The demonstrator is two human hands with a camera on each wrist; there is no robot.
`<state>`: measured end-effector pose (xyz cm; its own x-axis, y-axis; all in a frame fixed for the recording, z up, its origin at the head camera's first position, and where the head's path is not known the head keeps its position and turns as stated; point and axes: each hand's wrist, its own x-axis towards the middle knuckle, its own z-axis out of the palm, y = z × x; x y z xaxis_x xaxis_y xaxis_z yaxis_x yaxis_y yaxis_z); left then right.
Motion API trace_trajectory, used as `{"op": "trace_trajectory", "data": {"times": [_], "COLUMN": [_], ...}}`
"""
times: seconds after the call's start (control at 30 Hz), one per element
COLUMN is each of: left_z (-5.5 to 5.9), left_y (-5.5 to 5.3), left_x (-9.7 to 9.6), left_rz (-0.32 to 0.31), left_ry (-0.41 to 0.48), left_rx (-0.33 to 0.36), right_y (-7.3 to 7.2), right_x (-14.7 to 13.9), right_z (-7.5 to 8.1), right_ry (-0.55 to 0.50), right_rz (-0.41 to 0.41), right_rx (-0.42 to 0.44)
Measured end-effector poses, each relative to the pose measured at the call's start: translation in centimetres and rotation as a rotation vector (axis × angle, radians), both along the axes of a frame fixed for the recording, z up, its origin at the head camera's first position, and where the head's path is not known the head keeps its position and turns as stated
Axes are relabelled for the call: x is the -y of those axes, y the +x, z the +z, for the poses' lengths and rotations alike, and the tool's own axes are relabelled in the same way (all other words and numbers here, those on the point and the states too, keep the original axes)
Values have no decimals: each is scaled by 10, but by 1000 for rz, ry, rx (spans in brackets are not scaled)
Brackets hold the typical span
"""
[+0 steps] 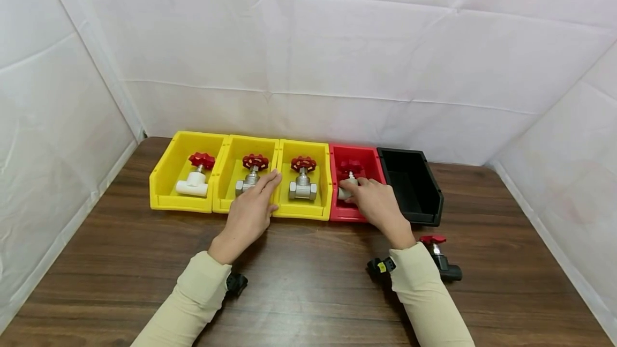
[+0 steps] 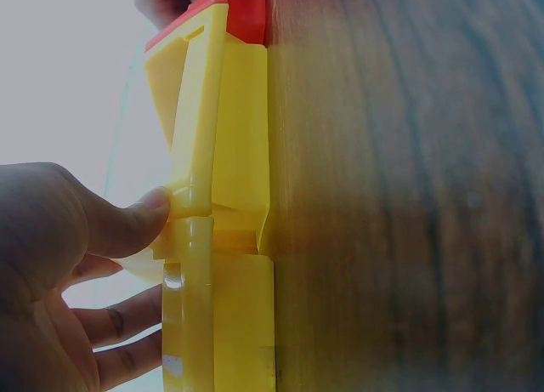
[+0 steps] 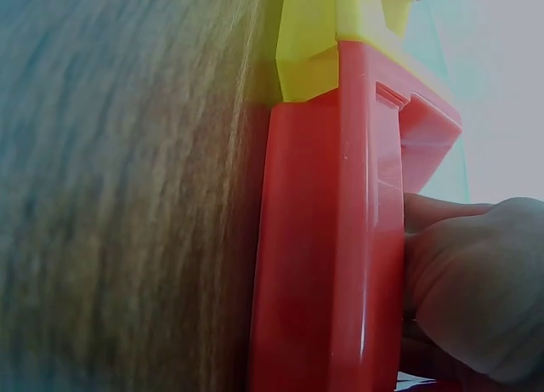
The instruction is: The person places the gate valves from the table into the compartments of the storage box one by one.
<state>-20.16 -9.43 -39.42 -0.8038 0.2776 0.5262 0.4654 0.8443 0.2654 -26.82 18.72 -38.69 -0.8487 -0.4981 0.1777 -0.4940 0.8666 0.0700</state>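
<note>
My left hand [image 1: 251,212] lies over the front of the yellow bins, fingers extended along the wall between the middle bin [image 1: 224,175] and the right one [image 1: 324,213]. Its thumb touches the front rim in the left wrist view. Partly behind this hand sits a metal gate valve [image 1: 254,161] with a red handwheel. Inside the red bin [image 1: 354,151], my right hand [image 1: 378,203] grips a light grey valve [image 1: 344,193] by its body; its red handwheel points toward the back. In the right wrist view the red front wall hides the fingertips and valve.
A white valve [image 1: 193,185] lies in the leftmost yellow bin [image 1: 158,191], another metal valve [image 1: 303,186] in the third. The black bin [image 1: 412,186] ends the row at right. A black valve [image 1: 445,268] with red handle lies on the table [image 1: 308,288] beside my right forearm.
</note>
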Motion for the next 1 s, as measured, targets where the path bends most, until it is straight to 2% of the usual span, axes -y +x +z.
{"op": "trace_trajectory", "data": {"times": [0.2, 1.0], "left_z": [0, 1], "left_y": [0, 1], "left_x": [0, 0], "left_rz": [3, 7], "left_ry": [-3, -10], "left_rx": [18, 16], "right_y": [0, 2], "right_x": [1, 6], "right_z": [1, 4], "right_ry": [-4, 42], "right_rz": [-4, -72], "right_rx": [19, 92]}}
